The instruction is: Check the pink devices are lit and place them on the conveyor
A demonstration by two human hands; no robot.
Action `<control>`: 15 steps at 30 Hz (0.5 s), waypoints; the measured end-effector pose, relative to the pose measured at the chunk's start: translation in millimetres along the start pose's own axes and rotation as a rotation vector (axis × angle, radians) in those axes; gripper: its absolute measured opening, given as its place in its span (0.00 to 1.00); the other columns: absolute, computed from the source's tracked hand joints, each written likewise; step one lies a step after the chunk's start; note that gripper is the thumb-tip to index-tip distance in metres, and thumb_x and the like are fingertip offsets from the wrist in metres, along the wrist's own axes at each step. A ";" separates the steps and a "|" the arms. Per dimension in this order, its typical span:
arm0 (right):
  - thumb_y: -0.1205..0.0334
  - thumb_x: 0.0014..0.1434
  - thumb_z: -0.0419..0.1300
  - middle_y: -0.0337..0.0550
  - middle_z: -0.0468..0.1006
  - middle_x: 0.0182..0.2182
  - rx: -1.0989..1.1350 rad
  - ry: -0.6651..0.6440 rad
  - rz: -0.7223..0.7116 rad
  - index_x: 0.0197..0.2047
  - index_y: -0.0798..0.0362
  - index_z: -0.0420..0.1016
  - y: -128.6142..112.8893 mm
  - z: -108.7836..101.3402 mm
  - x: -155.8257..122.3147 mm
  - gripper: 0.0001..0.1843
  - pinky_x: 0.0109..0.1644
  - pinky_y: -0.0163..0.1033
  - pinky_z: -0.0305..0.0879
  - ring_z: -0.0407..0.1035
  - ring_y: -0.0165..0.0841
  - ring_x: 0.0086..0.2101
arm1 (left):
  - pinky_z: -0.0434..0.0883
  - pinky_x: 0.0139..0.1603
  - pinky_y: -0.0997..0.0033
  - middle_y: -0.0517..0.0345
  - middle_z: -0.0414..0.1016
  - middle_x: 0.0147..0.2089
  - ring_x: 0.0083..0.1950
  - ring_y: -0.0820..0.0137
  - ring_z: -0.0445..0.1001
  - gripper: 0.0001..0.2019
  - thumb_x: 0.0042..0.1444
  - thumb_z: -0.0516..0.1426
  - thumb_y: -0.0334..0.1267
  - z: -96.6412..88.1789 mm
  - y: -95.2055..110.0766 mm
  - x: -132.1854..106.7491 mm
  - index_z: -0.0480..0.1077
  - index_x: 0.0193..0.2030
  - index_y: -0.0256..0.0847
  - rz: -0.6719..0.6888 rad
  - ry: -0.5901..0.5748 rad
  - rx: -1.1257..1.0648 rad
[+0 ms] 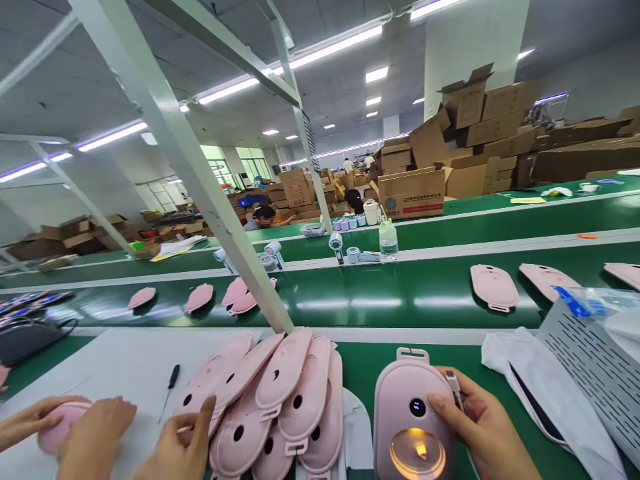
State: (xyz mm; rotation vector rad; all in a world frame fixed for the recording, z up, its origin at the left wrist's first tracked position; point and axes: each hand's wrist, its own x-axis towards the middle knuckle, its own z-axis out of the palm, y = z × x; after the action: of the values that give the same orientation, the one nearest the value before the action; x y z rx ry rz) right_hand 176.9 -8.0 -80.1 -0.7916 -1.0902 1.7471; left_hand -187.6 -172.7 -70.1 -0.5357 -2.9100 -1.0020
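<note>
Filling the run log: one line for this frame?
left hand: on pink shell stack | right hand: holding lit pink unit | conveyor: pink shells

Right hand (480,427): bare, no glove, no ring, no watch; wrist bare, no sleeve in view. Left hand (183,443): bare too, short plain nails, no jewellery, forearm uncovered to frame edge.

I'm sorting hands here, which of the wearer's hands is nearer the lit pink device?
Right. The right hand grips the lit pink plastic device; the left hand rests on the pile of pink shells, apart from it.
</note>
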 end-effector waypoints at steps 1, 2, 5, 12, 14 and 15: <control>0.48 0.48 0.71 0.45 0.82 0.34 0.007 0.001 0.010 0.39 0.51 0.81 1.4 2.2 -0.9 0.19 0.41 0.40 0.69 0.74 0.43 0.36 | 0.63 0.33 0.60 0.54 0.71 0.23 0.24 0.58 0.67 0.17 0.48 0.56 0.56 -1.3 0.2 6.1 0.68 0.29 0.44 -0.013 -0.059 -0.023; 0.48 0.47 0.71 0.45 0.82 0.33 0.012 -0.001 0.020 0.39 0.51 0.81 2.7 4.3 -1.8 0.19 0.40 0.40 0.69 0.74 0.43 0.36 | 0.63 0.32 0.62 0.55 0.71 0.22 0.23 0.59 0.67 0.15 0.48 0.56 0.54 -1.1 1.4 10.9 0.70 0.29 0.43 -0.022 -0.113 -0.059; 0.48 0.47 0.71 0.45 0.82 0.33 0.027 -0.026 0.048 0.39 0.52 0.80 6.3 7.5 -3.4 0.20 0.40 0.40 0.69 0.74 0.43 0.36 | 0.65 0.29 0.65 0.58 0.71 0.20 0.21 0.61 0.68 0.21 0.45 0.62 0.49 5.9 8.0 16.5 0.73 0.42 0.37 -0.129 -0.194 -0.198; 0.50 0.47 0.72 0.43 0.81 0.32 0.074 -0.026 0.030 0.38 0.51 0.80 9.2 0.5 0.2 0.17 0.39 0.36 0.68 0.73 0.40 0.36 | 0.72 0.27 0.78 0.58 0.73 0.29 0.24 0.74 0.75 0.30 0.56 0.59 0.33 28.8 32.7 -13.2 0.57 0.65 0.38 -0.358 -0.017 -0.818; 0.51 0.47 0.72 0.43 0.81 0.32 0.094 -0.017 0.031 0.38 0.51 0.80 6.2 -0.7 0.7 0.17 0.37 0.36 0.68 0.74 0.40 0.35 | 0.74 0.30 0.81 0.60 0.72 0.30 0.23 0.79 0.74 0.30 0.56 0.58 0.27 31.5 37.3 -22.1 0.57 0.65 0.40 -0.368 0.054 -0.948; 0.51 0.47 0.72 0.43 0.81 0.32 0.100 -0.005 0.032 0.38 0.51 0.80 3.6 -1.4 0.7 0.17 0.36 0.36 0.68 0.74 0.40 0.35 | 0.74 0.29 0.83 0.61 0.72 0.29 0.22 0.79 0.73 0.31 0.55 0.59 0.26 31.6 38.0 -25.2 0.57 0.66 0.41 -0.371 0.073 -0.981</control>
State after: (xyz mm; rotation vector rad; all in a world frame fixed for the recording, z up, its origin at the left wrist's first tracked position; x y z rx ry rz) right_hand 176.5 -7.6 -84.0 -0.7468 -0.9907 1.8166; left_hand -148.6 -133.6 -75.7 0.0788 -2.2978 -2.4172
